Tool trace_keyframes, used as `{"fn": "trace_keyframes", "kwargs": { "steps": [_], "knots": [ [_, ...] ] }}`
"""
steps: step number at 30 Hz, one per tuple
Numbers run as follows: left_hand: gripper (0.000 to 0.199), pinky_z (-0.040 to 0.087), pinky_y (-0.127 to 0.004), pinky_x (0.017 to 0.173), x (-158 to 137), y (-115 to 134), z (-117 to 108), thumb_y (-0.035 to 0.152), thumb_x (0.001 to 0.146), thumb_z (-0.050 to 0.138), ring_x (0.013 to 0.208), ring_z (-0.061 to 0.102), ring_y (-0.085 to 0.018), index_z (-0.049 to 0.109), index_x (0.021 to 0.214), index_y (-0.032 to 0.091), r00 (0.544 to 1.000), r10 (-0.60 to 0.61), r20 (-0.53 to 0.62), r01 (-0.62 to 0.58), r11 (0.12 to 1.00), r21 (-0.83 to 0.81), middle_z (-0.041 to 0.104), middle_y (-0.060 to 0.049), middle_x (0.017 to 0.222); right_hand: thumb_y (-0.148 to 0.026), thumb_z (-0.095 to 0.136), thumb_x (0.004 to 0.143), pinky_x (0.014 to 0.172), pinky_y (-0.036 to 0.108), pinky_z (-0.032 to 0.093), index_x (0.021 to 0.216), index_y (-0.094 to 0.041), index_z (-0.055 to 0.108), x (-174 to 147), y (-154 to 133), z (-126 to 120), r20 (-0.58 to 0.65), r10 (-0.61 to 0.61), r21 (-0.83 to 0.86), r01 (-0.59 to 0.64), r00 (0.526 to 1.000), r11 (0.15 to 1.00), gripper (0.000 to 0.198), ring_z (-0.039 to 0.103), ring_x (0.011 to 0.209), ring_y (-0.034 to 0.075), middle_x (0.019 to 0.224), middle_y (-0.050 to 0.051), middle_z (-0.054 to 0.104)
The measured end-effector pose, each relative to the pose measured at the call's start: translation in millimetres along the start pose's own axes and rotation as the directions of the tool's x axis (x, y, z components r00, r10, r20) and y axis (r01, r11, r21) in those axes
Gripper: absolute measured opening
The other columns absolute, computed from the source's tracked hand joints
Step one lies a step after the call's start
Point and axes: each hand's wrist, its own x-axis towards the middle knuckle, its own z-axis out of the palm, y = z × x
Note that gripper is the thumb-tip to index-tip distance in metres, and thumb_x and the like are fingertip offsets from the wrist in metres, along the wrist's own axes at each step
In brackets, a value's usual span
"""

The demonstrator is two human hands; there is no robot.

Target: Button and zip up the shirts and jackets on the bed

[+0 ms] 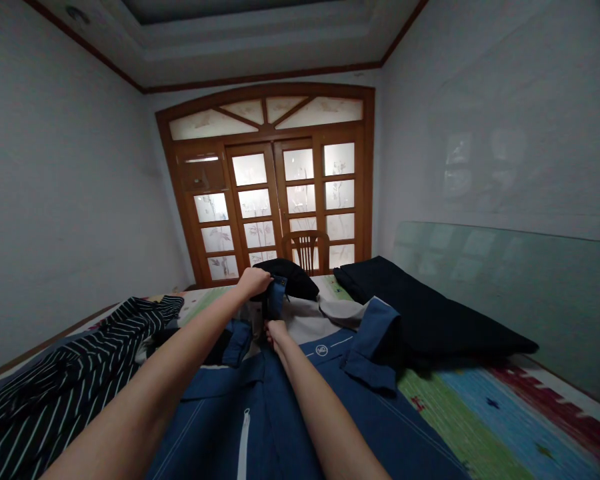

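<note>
A blue jacket (215,400) lies spread out with its front up, its grey-white lining showing near the neck. A white zipper (243,440) runs down its chest, and a small round logo (321,350) sits right of the middle. My left hand (255,281) is closed on the raised edge of the jacket, where a blue flap with a snap (277,297) stands up. Just below it, my right hand (276,332) pinches the same front edge near the neck. Its fingertips are partly hidden by the cloth.
Black-and-white striped clothing (80,373) lies at the left. A folded dark garment (430,313) is at the right, and a black item (293,277) lies behind my hands. Under them is a colourful striped bedspread (480,407). A wooden chair (306,244) stands before the doors (275,193).
</note>
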Motion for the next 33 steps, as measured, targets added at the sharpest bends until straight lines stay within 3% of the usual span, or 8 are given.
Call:
{"fn": "trace_keyframes", "kwargs": {
  "steps": [5, 14, 20, 25, 29, 33],
  "knots": [
    [0.035, 0.042, -0.034, 0.068, 11.3, -8.1, 5.6, 0.030, 0.083, 0.034, 0.086, 0.057, -0.029, 0.063, 0.085, 0.010, 0.999, -0.047, 0.021, 0.047, 0.999, -0.009, 0.063, -0.017, 0.087, -0.030, 0.046, 0.082, 0.071, 0.036, 0.045, 0.105, -0.015, 0.048, -8.8, -3.5, -12.0, 0.092, 0.205, -0.125, -0.193, 0.974, 0.973, 0.028, 0.053, 0.086, 0.016, 0.103, 0.006, 0.051],
    [0.034, 0.041, -0.036, 0.070, 26.5, -23.2, 19.0, 0.028, 0.081, 0.036, 0.085, 0.057, -0.031, 0.063, 0.081, 0.008, 0.990, -0.144, 0.007, 0.144, 0.986, -0.078, 0.063, -0.019, 0.084, -0.030, 0.045, 0.082, 0.061, 0.028, 0.047, 0.096, -0.013, 0.051, -44.5, 4.8, -39.2, 0.166, 0.310, -0.258, -0.263, 0.936, 0.930, 0.023, 0.054, 0.071, 0.011, 0.089, 0.003, 0.055],
    [0.033, 0.040, -0.036, 0.070, 24.5, -19.5, 35.0, 0.028, 0.081, 0.034, 0.087, 0.054, -0.029, 0.060, 0.085, 0.008, 0.978, -0.208, 0.004, 0.207, 0.969, -0.137, 0.060, -0.018, 0.087, -0.030, 0.044, 0.083, 0.044, 0.018, 0.041, 0.082, -0.012, 0.052, -46.9, 14.5, -47.4, 0.166, 0.265, -0.218, -0.226, 0.950, 0.949, 0.021, 0.047, 0.049, 0.005, 0.068, -0.003, 0.052],
    [0.028, 0.034, -0.036, 0.078, -5.7, 4.4, 45.9, 0.019, 0.078, 0.036, 0.098, 0.046, -0.026, 0.052, 0.100, 0.013, 0.985, -0.167, -0.050, 0.153, 0.964, -0.219, 0.052, -0.015, 0.103, -0.031, 0.042, 0.084, 0.034, 0.015, 0.030, 0.068, -0.012, 0.050, -41.8, 15.4, -43.2, 0.173, 0.202, -0.145, -0.178, 0.964, 0.973, 0.026, 0.034, 0.035, 0.001, 0.051, -0.008, 0.042],
    [0.019, 0.036, -0.032, 0.072, -37.4, 31.3, 67.0, 0.025, 0.077, 0.041, 0.081, 0.053, -0.022, 0.058, 0.073, 0.016, 0.997, -0.072, -0.009, 0.065, 0.939, -0.337, 0.060, -0.009, 0.080, -0.022, 0.037, 0.085, 0.031, 0.015, 0.019, 0.050, -0.015, 0.041, -36.7, 12.7, -35.9, 0.166, 0.154, -0.074, -0.144, 0.974, 0.987, 0.035, 0.022, 0.027, 0.002, 0.034, -0.011, 0.029],
    [0.026, 0.037, -0.032, 0.067, -53.6, 42.6, 96.7, 0.024, 0.080, 0.033, 0.075, 0.054, -0.022, 0.055, 0.071, 0.014, 0.993, -0.119, -0.003, 0.103, 0.868, -0.486, 0.060, -0.010, 0.075, -0.016, 0.033, 0.081, 0.031, 0.016, 0.017, 0.045, -0.016, 0.038, -32.7, 17.0, -32.5, 0.138, 0.107, -0.028, -0.104, 0.985, 0.994, 0.036, 0.022, 0.024, 0.002, 0.028, -0.011, 0.026]
  ]
}}
